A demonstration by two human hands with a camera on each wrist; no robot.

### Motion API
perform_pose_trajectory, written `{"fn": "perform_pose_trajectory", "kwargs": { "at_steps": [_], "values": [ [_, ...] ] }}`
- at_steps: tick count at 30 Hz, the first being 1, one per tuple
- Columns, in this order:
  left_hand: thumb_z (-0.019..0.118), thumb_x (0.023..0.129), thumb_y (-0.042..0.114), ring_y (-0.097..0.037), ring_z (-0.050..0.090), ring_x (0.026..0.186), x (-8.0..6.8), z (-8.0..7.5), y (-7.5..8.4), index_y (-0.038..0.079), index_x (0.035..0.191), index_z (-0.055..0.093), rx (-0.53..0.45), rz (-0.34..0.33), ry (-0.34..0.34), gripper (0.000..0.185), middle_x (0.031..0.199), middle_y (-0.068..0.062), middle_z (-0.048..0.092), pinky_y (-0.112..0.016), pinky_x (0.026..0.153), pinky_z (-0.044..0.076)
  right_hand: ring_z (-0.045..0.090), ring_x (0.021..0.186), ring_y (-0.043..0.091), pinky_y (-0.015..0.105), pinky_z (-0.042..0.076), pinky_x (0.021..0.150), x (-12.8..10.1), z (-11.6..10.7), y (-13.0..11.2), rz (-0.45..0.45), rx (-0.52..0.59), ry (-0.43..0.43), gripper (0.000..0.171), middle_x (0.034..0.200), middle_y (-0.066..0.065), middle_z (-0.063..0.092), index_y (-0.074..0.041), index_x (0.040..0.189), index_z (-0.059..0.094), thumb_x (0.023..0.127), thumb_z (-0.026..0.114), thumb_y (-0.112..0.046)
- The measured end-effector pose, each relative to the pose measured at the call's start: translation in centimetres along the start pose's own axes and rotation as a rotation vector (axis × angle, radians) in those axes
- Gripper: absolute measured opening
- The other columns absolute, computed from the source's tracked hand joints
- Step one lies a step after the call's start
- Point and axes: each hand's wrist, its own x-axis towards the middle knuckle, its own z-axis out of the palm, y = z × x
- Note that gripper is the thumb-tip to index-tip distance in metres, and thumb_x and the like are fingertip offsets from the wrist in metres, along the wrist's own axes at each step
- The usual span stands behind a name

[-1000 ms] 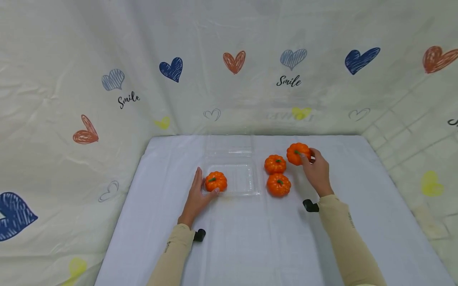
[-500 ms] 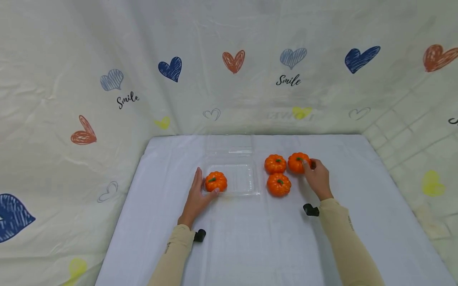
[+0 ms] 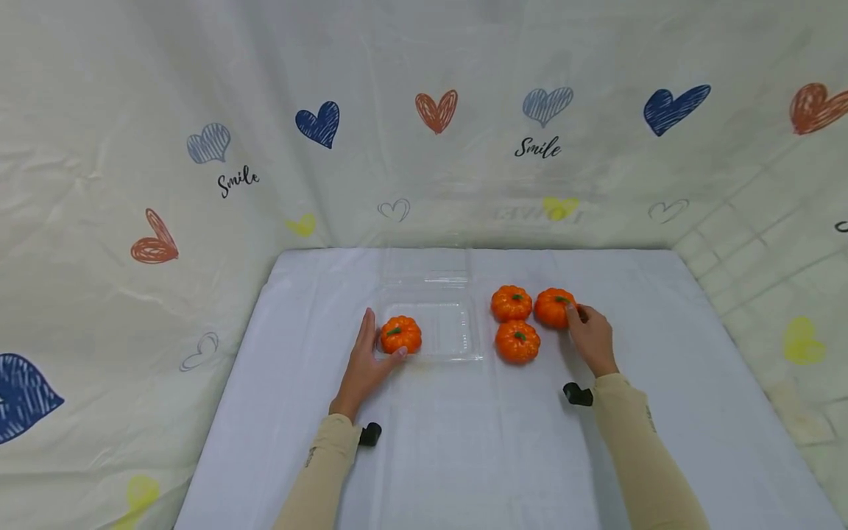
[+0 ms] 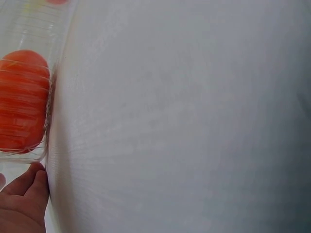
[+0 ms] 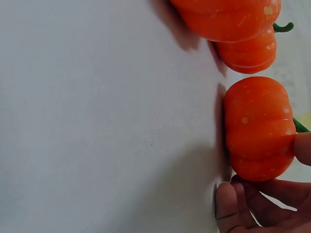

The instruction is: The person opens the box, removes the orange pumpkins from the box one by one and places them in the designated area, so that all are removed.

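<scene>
Four pumpkins in view: one sits in the clear tray (image 3: 457, 346), steadied by the flat left hand (image 3: 364, 364). The rightmost pumpkin (image 3: 553, 307) is pinched on the worktop (image 3: 464, 442) by the right hand (image 3: 592, 338). Lift and transfer to the tray judged next. Tray lid barely discernible.

Left wrist view: orange pumpkin (image 4: 22, 99) at 9 o'clock, seen blurred through the ribbed wall of a clear plastic container (image 4: 51, 58) that runs along the left edge. Left hand (image 4: 22, 204) at 7 o'clock, fingers (image 4: 30, 182) touching the container's lower corner. White-clothed counter (image 4: 184, 121) fills the remainder from 12 through 6 o'clock.
</scene>
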Motion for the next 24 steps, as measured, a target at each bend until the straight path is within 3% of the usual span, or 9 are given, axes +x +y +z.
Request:
{"fn": "perform_pose_trajectory", "kwargs": {
  "at_steps": [10, 17, 24],
  "values": [
    [0.076, 0.093, 0.064, -0.031, 0.037, 0.156, 0.0, 0.0, 0.0, 0.015, 0.174, 0.01, 0.0, 0.002, -0.002, 0.116, 0.18, 0.002, 0.007, -0.048, 0.125, 0.031, 0.042, 0.146, 0.048, 0.06, 0.037, 0.12, 0.5, 0.0, 0.4, 0.008, 0.03, -0.031, 0.071, 0.158, 0.033, 0.045, 0.012, 0.158, 0.039, 0.115, 0.033, -0.044],
    [0.076, 0.092, 0.065, -0.032, 0.038, 0.155, 0.0, -0.1, -0.3, 0.017, 0.174, 0.009, 0.0, 0.013, 0.003, 0.116, 0.18, 0.002, 0.007, -0.048, 0.124, 0.031, 0.034, 0.153, 0.047, 0.061, 0.031, 0.123, 0.5, 0.1, 0.5, -0.012, 0.041, -0.022, 0.072, 0.164, 0.03, 0.038, 0.009, 0.16, 0.037, 0.116, 0.023, -0.046],
    [0.076, 0.093, 0.063, -0.032, 0.039, 0.155, 0.1, -0.1, -0.1, 0.016, 0.174, 0.009, -0.007, 0.017, -0.009, 0.115, 0.18, 0.002, 0.006, -0.048, 0.125, 0.03, 0.025, 0.158, 0.043, 0.058, 0.024, 0.126, 0.3, 0.1, -0.5, 0.053, 0.142, 0.032, 0.077, 0.173, 0.025, 0.022, 0.002, 0.169, 0.017, 0.115, 0.023, -0.052]
  ]
}}
